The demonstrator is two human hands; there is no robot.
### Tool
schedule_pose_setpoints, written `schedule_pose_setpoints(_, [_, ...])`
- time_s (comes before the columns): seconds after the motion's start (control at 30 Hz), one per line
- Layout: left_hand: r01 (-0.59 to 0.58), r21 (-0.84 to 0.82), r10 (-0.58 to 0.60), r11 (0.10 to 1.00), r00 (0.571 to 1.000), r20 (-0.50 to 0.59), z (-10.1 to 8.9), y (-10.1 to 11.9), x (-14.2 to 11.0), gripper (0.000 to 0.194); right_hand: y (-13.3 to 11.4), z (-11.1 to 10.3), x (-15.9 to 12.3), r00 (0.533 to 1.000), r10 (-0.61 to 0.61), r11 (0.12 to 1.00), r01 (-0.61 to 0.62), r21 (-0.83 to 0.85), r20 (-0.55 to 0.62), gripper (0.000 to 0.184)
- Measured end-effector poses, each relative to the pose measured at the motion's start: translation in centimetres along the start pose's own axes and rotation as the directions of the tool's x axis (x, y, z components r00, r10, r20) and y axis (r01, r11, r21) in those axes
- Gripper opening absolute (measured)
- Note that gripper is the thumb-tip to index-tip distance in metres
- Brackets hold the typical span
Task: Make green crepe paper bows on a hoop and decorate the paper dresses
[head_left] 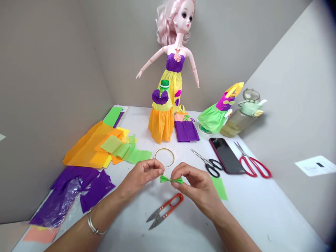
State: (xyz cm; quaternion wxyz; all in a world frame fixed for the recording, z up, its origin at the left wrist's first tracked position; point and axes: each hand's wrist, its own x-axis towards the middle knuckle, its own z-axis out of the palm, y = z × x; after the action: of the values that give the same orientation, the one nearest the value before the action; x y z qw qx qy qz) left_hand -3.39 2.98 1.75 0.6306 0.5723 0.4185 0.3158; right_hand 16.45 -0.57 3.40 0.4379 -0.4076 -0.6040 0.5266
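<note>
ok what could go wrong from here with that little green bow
The green crepe-paper bow looks thin, so a hard pinch from the right hand could tear it. With the left hand close by, it could also slip free. The orange-handled thread snips lie just below, their bare blades possibly catching a lowered hand.

bright green crepe-paper bow point(171, 180). just beyond the bow, a gold wire hoop point(164, 148). far beyond it, a doll's purple-and-yellow gown point(173, 84) and pale pink hair point(165, 28). left of the bow, orange crepe paper point(86, 147), with purple crepe paper point(97, 190) nearer. right of the bow, red-handled scissors point(240, 161) and black-handled scissors point(208, 170). just below the bow, orange-red thread snips point(172, 201) with silver blades.
</note>
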Motion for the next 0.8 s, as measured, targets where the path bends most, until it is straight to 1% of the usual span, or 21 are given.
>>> schedule_pose_setpoints(0.07, [-0.019, 0.078, 0.021, 0.997, 1.000, -0.021, 0.0, 0.0, 0.0, 0.020, 0.2, -0.1, 0.1, 0.998, 0.044, 0.998, -0.042, 0.037, -0.043, 0.008])
schedule_pose_setpoints(0.17, [-0.049, 0.211, 0.065, 0.976, 0.995, -0.072, 0.3, -0.2, 0.0, 0.022, 0.6, -0.3, 0.4, 0.984, 0.157, 0.978, -0.143, 0.150, -0.087, 0.016])
schedule_pose_setpoints(0.23, [-0.097, 0.289, 0.133, 0.952, 0.985, -0.108, 0.7, -0.5, 0.0, 0.017, 0.9, -0.4, 0.6, 0.972, 0.222, 0.952, -0.198, 0.233, -0.082, 0.019])
schedule_pose_setpoints(0.33, [-0.194, 0.373, 0.261, 0.907, 0.955, -0.138, 1.3, -0.9, -0.2, 0.006, 1.1, -0.3, 1.0, 0.952, 0.301, 0.905, -0.264, 0.333, -0.062, 0.022])
schedule_pose_setpoints(0.4, [-0.196, 0.379, 0.271, 0.904, 0.950, -0.154, 1.5, -0.9, -0.4, 0.012, 1.3, -0.1, 1.1, 0.937, 0.349, 0.859, -0.304, 0.411, -0.035, 0.024])
schedule_pose_setpoints(0.47, [-0.162, 0.345, 0.226, 0.924, 0.962, -0.152, 1.6, -0.7, -0.6, 0.020, 1.4, -0.1, 1.2, 0.926, 0.378, 0.823, -0.328, 0.464, -0.016, 0.024])
schedule_pose_setpoints(0.53, [-0.144, 0.295, 0.183, 0.944, 0.977, -0.108, 1.6, -0.5, -0.7, 0.021, 1.5, 0.0, 1.1, 0.926, 0.376, 0.835, -0.322, 0.447, -0.033, 0.022])
schedule_pose_setpoints(0.67, [-0.119, 0.206, 0.127, 0.971, 0.992, -0.028, 1.5, -0.2, -0.6, 0.024, 1.3, 0.3, 1.0, 0.945, 0.315, 0.912, -0.274, 0.306, -0.093, 0.019])
schedule_pose_setpoints(0.8, [-0.090, 0.205, 0.098, 0.975, 0.995, -0.031, 1.5, -0.4, -0.5, 0.022, 1.1, 0.5, 1.0, 0.954, 0.279, 0.942, -0.248, 0.228, -0.111, 0.021])
